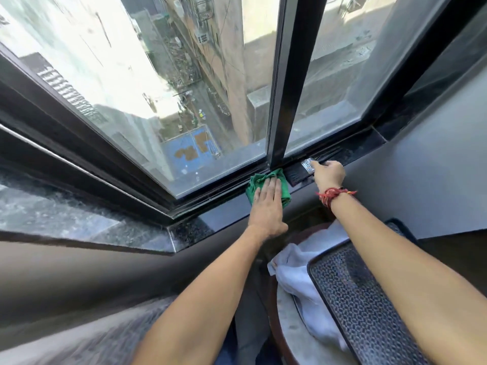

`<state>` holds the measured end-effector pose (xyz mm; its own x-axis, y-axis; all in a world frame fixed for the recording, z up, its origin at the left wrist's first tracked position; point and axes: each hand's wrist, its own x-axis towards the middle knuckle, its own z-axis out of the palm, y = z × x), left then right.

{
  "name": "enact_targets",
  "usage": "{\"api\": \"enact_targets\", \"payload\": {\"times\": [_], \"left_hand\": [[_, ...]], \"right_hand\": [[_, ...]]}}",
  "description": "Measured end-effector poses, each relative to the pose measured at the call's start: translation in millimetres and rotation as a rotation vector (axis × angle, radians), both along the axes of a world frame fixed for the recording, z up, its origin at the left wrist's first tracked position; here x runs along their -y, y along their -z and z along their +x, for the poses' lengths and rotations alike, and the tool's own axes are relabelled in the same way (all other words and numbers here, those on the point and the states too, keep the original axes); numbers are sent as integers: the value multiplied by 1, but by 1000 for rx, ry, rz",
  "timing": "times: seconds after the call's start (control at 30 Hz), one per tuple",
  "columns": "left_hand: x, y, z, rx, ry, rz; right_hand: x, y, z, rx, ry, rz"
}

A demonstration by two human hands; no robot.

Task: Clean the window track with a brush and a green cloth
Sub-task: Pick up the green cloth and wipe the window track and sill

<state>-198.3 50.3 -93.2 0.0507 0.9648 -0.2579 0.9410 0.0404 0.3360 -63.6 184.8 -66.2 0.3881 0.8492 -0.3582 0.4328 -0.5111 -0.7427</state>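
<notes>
A green cloth point(282, 183) lies bunched on the dark window track point(226, 189), at the foot of the black vertical frame bar. My left hand point(267, 206) rests flat on it, fingers together and pointing at the glass. Just to the right, my right hand point(329, 175) grips a flat brush point(299, 175) with black bristles and a shiny metal ferrule. The bristles lie on the track beside the cloth. A red thread band circles my right wrist.
A polished dark stone sill point(195, 230) runs under the track. The black frame bar point(290, 83) splits two glass panes. Below my arms stand a round table with a white cloth point(303, 283) and a patterned dark tray point(361, 304). A grey wall rises on the right.
</notes>
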Motion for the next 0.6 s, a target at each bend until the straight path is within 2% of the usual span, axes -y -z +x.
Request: {"api": "enact_targets", "payload": {"times": [0.13, 0.27, 0.4, 0.5, 0.6], "left_hand": [[1, 5, 1, -11, -3, 11], [1, 6, 1, -16, 4, 2], [1, -4, 3, 28, -10, -6], [5, -19, -3, 264, -87, 52], [19, -32, -17, 600, -315, 162]], "right_hand": [[-22, 2, -22, 16, 123, -82], [-31, 3, -21, -360, 267, -136], [-21, -12, 3, -416, 257, -98], [2, -27, 18, -546, 221, -62], [28, -40, 16, -618, 197, -9]]}}
